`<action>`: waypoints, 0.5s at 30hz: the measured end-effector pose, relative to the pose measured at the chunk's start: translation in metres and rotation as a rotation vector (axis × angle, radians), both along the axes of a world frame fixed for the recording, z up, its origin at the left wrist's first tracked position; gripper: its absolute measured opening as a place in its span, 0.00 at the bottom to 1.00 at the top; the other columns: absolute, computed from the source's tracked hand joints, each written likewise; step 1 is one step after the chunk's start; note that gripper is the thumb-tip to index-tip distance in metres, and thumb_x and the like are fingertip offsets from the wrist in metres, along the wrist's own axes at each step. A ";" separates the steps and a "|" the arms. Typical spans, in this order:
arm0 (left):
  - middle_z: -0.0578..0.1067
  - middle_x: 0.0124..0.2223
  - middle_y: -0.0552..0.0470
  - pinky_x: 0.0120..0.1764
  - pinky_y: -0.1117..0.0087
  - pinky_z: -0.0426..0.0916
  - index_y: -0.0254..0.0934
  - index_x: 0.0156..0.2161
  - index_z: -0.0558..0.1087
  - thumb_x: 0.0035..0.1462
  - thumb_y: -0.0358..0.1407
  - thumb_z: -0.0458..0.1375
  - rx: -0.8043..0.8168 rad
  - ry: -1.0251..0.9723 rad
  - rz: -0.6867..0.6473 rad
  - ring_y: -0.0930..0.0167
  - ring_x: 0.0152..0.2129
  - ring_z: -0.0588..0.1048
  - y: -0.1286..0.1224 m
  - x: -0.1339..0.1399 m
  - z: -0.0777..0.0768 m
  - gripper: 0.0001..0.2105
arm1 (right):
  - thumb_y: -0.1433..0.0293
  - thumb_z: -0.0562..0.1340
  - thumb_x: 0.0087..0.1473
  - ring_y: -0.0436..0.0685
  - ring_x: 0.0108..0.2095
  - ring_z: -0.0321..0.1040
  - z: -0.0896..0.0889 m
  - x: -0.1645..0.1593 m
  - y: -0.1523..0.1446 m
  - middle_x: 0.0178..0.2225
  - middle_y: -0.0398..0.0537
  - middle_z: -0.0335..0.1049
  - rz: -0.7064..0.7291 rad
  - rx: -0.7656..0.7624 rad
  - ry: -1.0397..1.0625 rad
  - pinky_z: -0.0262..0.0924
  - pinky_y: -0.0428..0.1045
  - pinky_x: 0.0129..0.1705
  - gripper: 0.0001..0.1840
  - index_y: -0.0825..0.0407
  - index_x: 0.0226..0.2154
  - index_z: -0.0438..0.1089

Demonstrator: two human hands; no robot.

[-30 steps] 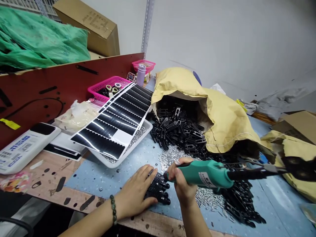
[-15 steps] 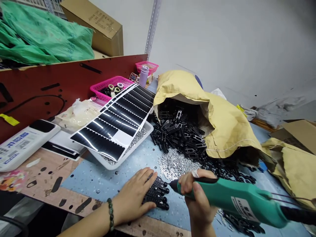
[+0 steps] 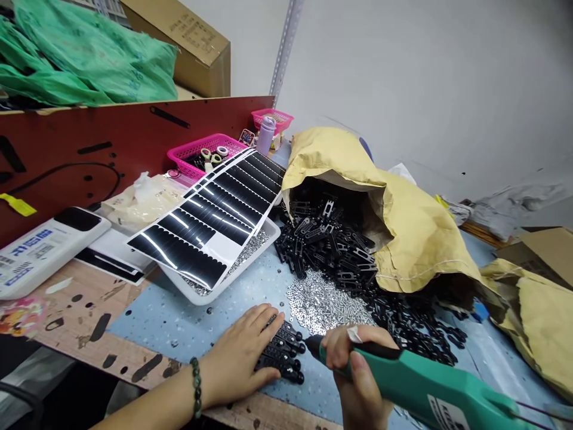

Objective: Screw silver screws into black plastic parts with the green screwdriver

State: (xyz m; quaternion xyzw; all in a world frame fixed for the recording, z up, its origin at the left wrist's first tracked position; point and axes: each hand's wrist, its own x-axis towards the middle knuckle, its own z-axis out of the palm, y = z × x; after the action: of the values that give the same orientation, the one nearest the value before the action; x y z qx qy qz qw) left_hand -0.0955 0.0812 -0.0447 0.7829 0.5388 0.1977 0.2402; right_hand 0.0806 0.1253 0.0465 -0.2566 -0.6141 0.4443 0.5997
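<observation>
Parts (image 3: 289, 351): a cluster of black ones lies on the blue mat (image 3: 165, 322), close to its front edge; their round ends stick out to the right, the rest is under my left hand, so I cannot count them.
Left hand (image 3: 244, 352): laid over the parts, fingers stretched out, not clenched; what my palm touches is hidden.
Right hand (image 3: 358, 370): clenched round the driver (image 3: 434, 382), with a bit of white wrap (image 3: 353, 334) on one finger.
Driver tip: dark, aimed at the parts' ends and just beside them; whether it touches, I cannot tell.
Driver body: green, its back end cut off at the lower right, its label cropped by the bottom edge.
Screws (image 3: 349, 307): silver, piled beyond my right hand together with ring-like nuts (image 3: 308, 301); my hand and the driver hide some.
Heap (image 3: 331, 239): loose black parts at the mouth of the yellow sack (image 3: 335, 152); the inside is too dark to make out.
Tray (image 3: 197, 298): white, holding silver bits mostly covered by the black sheets (image 3: 210, 215).
Basket (image 3: 179, 164): pink, with scissors (image 3: 215, 156) showing only handles.
</observation>
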 end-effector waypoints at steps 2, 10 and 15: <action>0.52 0.66 0.44 0.60 0.48 0.52 0.43 0.66 0.45 0.53 0.46 0.60 0.000 0.004 0.002 0.54 0.62 0.50 0.000 0.000 0.000 0.41 | 0.67 0.57 0.59 0.48 0.20 0.59 -0.001 -0.001 0.000 0.19 0.35 0.61 0.017 -0.018 -0.002 0.60 0.49 0.29 0.04 0.49 0.38 0.63; 0.52 0.66 0.43 0.60 0.49 0.51 0.42 0.66 0.45 0.53 0.46 0.61 0.004 0.016 0.006 0.54 0.62 0.49 -0.001 0.002 -0.003 0.41 | 0.67 0.58 0.59 0.48 0.19 0.58 -0.022 -0.003 0.006 0.19 0.34 0.59 0.080 -0.051 -0.064 0.57 0.47 0.27 0.04 0.48 0.38 0.60; 0.52 0.66 0.42 0.59 0.47 0.52 0.42 0.66 0.45 0.54 0.46 0.60 0.034 0.004 0.018 0.53 0.62 0.49 -0.002 0.003 -0.004 0.40 | 0.68 0.58 0.59 0.49 0.19 0.59 -0.015 -0.004 0.005 0.19 0.34 0.59 0.101 -0.042 -0.064 0.58 0.48 0.27 0.06 0.47 0.40 0.60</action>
State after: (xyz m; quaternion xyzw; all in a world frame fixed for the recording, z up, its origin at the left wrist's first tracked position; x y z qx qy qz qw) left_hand -0.0929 0.0794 -0.0483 0.7823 0.5429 0.2076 0.2241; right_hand 0.0766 0.1304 0.0316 -0.2517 -0.6356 0.4781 0.5513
